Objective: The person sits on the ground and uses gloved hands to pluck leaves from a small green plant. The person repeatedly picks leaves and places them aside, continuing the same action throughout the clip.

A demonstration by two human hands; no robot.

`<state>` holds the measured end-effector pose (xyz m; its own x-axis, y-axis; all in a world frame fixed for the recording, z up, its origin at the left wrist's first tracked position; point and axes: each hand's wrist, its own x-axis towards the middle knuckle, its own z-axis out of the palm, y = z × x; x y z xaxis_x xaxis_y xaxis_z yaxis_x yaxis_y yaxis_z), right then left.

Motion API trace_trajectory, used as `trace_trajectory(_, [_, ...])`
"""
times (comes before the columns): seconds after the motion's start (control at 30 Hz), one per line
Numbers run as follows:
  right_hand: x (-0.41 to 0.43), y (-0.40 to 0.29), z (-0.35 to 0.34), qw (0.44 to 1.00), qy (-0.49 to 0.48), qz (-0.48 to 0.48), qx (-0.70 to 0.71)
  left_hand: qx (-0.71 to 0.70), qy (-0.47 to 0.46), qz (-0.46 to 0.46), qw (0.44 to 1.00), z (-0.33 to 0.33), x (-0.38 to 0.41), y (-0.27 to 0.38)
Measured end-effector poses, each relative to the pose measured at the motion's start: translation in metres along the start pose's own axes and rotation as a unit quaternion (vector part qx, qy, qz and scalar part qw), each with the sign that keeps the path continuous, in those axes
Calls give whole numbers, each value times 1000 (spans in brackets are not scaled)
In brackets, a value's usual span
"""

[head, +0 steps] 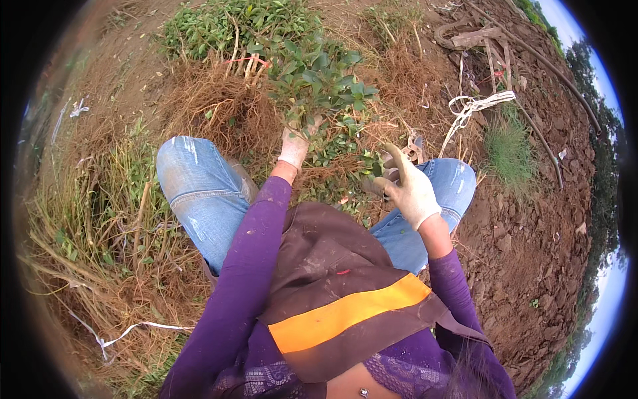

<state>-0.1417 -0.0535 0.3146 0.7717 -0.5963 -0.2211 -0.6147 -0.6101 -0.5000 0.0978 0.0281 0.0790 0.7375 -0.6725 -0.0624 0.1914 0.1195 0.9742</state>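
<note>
Between my knees, my gloved left hand (pixel 300 140) is closed around the stems of a leafy green plant (pixel 316 75) whose leaves spread away from me. My gloved right hand (pixel 401 182) is raised beside my right knee, its fingers apart and partly curled; small leaves show by the fingertips, and whether it touches them is unclear. Just past that hand lies a worn metal tool (pixel 413 145), partly hidden. A bundle of saplings with bare brown roots (pixel 227 107) and a red tie (pixel 247 60) lies beyond my left knee. Loose cut leaves (pixel 329 144) and roots cover the ground between my legs.
More rooted stems (pixel 124 219) are piled at the left, with a white strip (pixel 149 325) near them. White straps (pixel 473 105) hang on a wooden frame (pixel 491 40) at the upper right. A curved pole (pixel 548 52), a grass tuft (pixel 511 147) and cloddy soil (pixel 523 264) lie on the right.
</note>
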Motion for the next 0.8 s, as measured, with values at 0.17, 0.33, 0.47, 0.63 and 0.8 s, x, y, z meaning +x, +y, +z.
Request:
trace_trajectory(0.17, [55, -26, 40, 969, 134, -56, 199, 61, -100, 68, 991, 10, -12, 23])
trace_trajectory(0.33, [68, -41, 70, 972, 160, -76, 154, 233, -101, 106, 961, 24, -29, 44])
trace_trajectory(0.47, [23, -65, 32, 934, 103, -5, 342, 273, -104, 182, 939, 18, -31, 32])
trace_trajectory(0.63, [-51, -93, -60, 836, 194, -223, 463, 443, -115, 65, 887, -2, -14, -5])
trace_trajectory(0.8, [14, -30, -8, 986, 94, -86, -106, 297, -57, 79, 950, 0, -1, -7])
